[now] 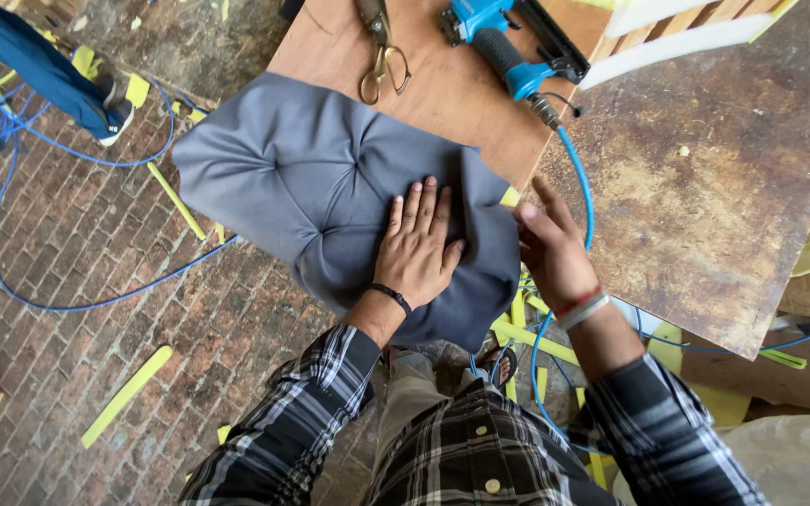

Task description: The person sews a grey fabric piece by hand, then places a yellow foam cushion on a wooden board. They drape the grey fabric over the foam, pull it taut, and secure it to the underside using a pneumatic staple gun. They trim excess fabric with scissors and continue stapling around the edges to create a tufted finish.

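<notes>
A grey tufted fabric cushion (311, 178) lies over the near left corner of a wooden worktable (705, 178). My left hand (416, 245) presses flat on its near right part, fingers apart. At the cushion's right edge my right hand (550, 253) pinches the grey fabric, index finger stretched out. A blue pneumatic stapler (508, 42) lies on the table beyond my hands, its blue air hose (581, 178) running down past my right hand. Metal scissors (382, 52) lie on the table behind the cushion.
The floor is brick, littered with yellow-green foam strips (126, 394) and loops of blue hose (11, 272). Another person's leg in blue trousers (39, 66) stands at the top left. White and yellow foam pieces (677, 37) lie at the table's far side.
</notes>
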